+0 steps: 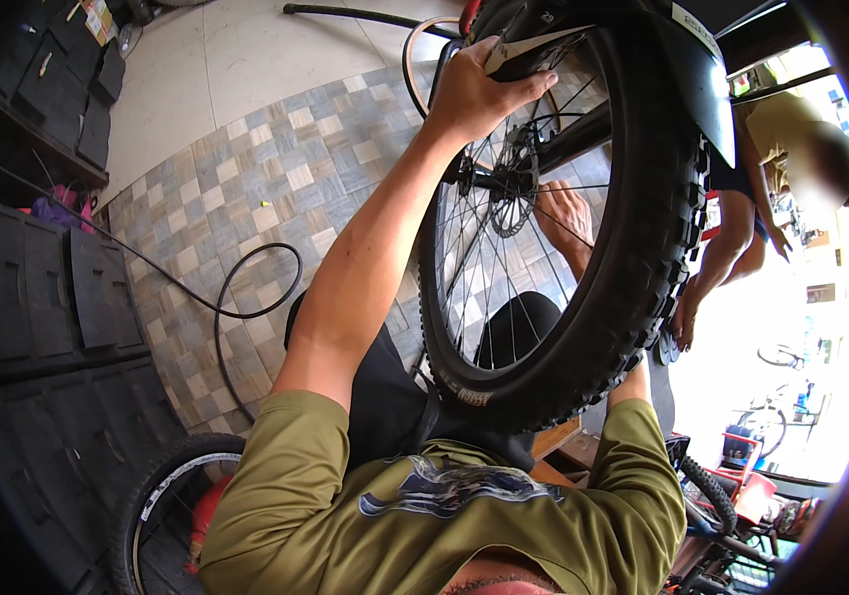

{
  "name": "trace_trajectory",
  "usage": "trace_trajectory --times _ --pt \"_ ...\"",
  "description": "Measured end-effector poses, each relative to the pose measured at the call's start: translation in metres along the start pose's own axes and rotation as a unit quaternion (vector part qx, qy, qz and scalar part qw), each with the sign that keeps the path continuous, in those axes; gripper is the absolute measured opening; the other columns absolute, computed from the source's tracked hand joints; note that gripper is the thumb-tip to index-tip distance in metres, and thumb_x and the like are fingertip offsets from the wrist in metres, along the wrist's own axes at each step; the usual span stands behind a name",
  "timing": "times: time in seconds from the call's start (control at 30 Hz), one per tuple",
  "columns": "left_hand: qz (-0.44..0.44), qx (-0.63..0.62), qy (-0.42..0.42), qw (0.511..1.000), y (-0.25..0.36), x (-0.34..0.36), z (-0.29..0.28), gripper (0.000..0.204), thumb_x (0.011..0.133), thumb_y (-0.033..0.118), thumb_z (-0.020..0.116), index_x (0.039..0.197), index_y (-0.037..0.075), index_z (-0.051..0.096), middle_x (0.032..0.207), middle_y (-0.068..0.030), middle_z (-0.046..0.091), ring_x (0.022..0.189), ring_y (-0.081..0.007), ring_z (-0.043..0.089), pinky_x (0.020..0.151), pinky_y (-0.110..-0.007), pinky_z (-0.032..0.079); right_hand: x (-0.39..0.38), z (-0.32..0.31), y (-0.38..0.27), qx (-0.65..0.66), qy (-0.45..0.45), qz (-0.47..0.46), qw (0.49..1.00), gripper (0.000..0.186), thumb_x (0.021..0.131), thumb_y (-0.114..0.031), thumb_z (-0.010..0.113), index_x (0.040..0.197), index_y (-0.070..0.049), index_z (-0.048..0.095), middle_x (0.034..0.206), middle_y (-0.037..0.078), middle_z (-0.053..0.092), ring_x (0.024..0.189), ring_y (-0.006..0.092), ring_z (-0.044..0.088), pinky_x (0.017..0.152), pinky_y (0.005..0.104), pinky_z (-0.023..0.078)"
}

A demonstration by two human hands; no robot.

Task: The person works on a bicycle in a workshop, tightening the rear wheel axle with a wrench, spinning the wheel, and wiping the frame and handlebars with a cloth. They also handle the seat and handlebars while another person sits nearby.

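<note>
An olive shirt [345, 506] with a dark print fills the bottom middle of the frame, black trousers [385, 392] just above it. The wheel [633, 327] stands tilted in the centre, its knobbly black tyre close above the shirt and one trouser knee showing through the spokes. At its hub, above the centre of the frame, is a disc rotor [512, 203].

The right arm passes behind the tyre, and the right hand [565, 216] shows through the spokes, just right of the rotor. Its fingers are bent and close together; whether they pinch anything, I cannot tell. The left arm reaches up along the wheel's left side. The left hand [474, 94], at upper centre, grips a black part [536, 52] with a white marking, thumb to the right and the other fingers partly hidden. A black mudguard [710, 84] arches over the tyre at upper right.

A second wheel [142, 496] stands at lower left, beside something red [208, 516]. A black hose [221, 312] loops over the checkered floor [236, 208], left of centre. Black drawers [38, 288] line the left edge. At upper right sits another person [777, 139], partly behind the mudguard; farther off, a bicycle [767, 426] stands in bright light.
</note>
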State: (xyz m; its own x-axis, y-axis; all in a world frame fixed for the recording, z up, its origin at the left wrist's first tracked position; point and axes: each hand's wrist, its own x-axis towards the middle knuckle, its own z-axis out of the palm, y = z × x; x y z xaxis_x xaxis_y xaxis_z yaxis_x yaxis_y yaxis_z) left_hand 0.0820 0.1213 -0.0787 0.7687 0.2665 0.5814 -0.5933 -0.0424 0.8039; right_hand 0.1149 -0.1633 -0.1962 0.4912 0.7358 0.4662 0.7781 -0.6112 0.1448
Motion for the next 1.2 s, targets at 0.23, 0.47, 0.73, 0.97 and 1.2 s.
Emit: trace_trajectory --times 0.23,0.47,0.73,0.97,1.2 --pt "-0.008 0.027 0.007 1.0 0.002 -0.003 -0.006 0.04 0.085 0.032 0.089 0.103 -0.001 0.076 0.088 -0.007 0.079 0.076 -0.0113 0.073 0.075 -0.029 0.059 0.004 0.009 -0.008 0.001 0.071 -0.03 0.997 0.027 0.083 -0.01 0.077 0.108 -0.004 0.07 0.106 0.009 0.07 0.1 0.0324 0.069 0.085 0.0435 0.057" --pt "-0.017 -0.041 0.007 0.999 0.003 -0.003 0.002 0.032 0.089 0.024 0.085 0.106 0.0 0.075 0.08 -0.0003 0.072 0.068 -0.007 0.064 0.062 -0.024 0.052 0.002 0.021 0.035 0.232 -0.112 0.072 0.963 0.023 0.094 -0.015 0.073 0.113 -0.003 0.072 0.106 0.008 0.073 0.096 0.025 0.071 0.085 0.0388 0.057" --pt "0.035 0.017 0.018 0.999 0.014 -0.014 -0.012 0.027 0.093 0.02 0.08 0.107 -0.002 0.073 0.083 -0.0017 0.072 0.07 -0.0069 0.063 0.064 -0.024 0.051 0.007 0.03 0.053 0.545 -0.154 0.227 0.793 0.029 0.101 -0.017 0.071 0.128 -0.005 0.074 0.115 0.009 0.079 0.106 0.018 0.073 0.097 0.0333 0.056" --pt "0.019 0.077 0.047 0.996 0.019 -0.057 -0.048 0.027 0.094 0.02 0.08 0.108 -0.002 0.073 0.085 -0.0019 0.072 0.072 -0.0072 0.063 0.065 -0.024 0.051 -0.008 0.085 0.029 0.505 -0.004 0.219 0.835 0.033 0.094 -0.018 0.075 0.126 -0.013 0.076 0.115 0.011 0.077 0.106 0.0254 0.07 0.096 0.0393 0.055" --pt "-0.041 0.12 0.086 0.988 0.024 -0.117 -0.087 0.027 0.094 0.02 0.079 0.108 -0.002 0.073 0.088 -0.002 0.071 0.074 -0.0074 0.063 0.067 -0.025 0.052 -0.027 0.052 0.023 0.389 0.076 0.134 0.908 0.037 0.091 -0.027 0.08 0.124 -0.012 0.074 0.123 0.011 0.075 0.121 0.0338 0.066 0.104 0.044 0.052"
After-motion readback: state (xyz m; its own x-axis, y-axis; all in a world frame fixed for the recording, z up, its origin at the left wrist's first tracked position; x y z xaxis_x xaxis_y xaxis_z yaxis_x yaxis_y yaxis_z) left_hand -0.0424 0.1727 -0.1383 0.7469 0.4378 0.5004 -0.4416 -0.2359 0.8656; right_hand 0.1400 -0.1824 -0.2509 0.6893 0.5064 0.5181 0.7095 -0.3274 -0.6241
